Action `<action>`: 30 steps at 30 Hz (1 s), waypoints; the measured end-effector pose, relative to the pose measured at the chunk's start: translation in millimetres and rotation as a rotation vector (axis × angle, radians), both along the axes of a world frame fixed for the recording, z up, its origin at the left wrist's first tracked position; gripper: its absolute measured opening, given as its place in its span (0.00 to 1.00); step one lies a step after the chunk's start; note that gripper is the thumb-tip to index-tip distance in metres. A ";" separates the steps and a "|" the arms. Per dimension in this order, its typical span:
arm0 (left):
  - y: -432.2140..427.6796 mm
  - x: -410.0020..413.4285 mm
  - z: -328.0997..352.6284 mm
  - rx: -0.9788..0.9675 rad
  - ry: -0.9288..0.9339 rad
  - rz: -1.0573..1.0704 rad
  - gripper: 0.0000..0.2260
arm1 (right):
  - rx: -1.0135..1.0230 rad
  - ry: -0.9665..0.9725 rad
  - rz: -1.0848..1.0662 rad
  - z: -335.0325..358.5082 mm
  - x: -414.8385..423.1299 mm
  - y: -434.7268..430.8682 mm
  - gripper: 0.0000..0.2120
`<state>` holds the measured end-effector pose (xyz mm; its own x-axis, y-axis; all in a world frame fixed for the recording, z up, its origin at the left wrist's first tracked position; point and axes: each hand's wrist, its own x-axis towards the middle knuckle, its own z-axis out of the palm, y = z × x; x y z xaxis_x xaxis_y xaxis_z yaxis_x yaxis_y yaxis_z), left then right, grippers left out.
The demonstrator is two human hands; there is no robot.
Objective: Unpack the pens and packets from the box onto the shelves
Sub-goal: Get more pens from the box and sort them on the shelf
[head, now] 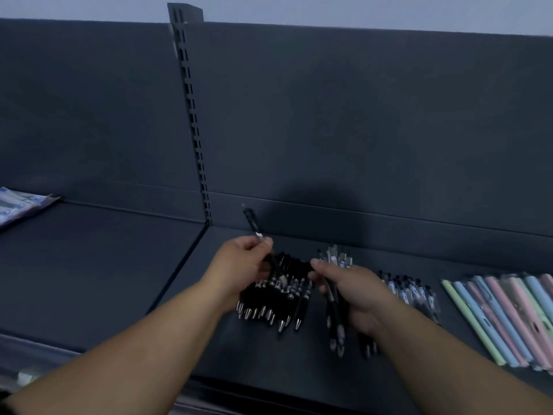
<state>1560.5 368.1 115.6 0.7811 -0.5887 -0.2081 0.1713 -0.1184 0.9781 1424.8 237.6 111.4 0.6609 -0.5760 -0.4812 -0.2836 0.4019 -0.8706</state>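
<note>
On the dark shelf, rows of pens already lie beneath my fingers, left hand pinching one black pen, right hand gripping an unplaced bundle.

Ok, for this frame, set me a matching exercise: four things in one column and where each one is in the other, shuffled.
Things:
1. single black pen
2. bundle of dark pens
3. pastel pens
4. blue-and-white packet

Places:
a. lying at the far left of the shelf
b. gripped in the right hand
c. lying at the right end of the shelf
d. pinched in the left hand, pointing up

Pairs: 1-d, 2-b, 3-c, 4-a
</note>
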 end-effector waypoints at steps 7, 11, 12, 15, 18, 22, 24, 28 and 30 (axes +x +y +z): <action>8.3 40.4 -14.7 0.822 -0.825 -0.146 0.12 | 0.103 0.018 0.024 -8.8 -1.3 -15.1 0.08; 12.4 39.9 -32.7 0.799 -0.837 -0.148 0.20 | 0.147 -0.006 0.052 -8.5 0.2 -18.0 0.07; 14.4 39.4 -35.4 0.790 -0.823 -0.141 0.20 | 0.160 -0.012 0.056 -8.3 0.3 -19.4 0.07; 18.5 37.8 -39.5 0.758 -0.764 -0.115 0.19 | 0.194 -0.019 0.063 -8.4 -1.0 -22.9 0.07; 19.1 37.2 -40.4 0.721 -0.759 -0.072 0.19 | 0.195 -0.015 0.074 -9.0 -3.6 -26.4 0.10; 18.7 36.4 -39.7 0.676 -0.748 -0.024 0.16 | 0.176 -0.022 0.048 -9.1 -6.6 -31.0 0.11; 18.5 35.7 -38.8 0.648 -0.736 -0.009 0.14 | 0.191 -0.018 0.032 -8.4 -10.1 -34.3 0.09; 13.5 24.1 -32.9 0.621 -0.766 0.017 0.12 | 0.202 -0.010 0.039 -7.9 -20.8 -43.2 0.06; 2.2 6.3 -26.0 0.565 -0.804 0.009 0.09 | 0.199 -0.018 0.022 -8.1 -26.1 -46.9 0.06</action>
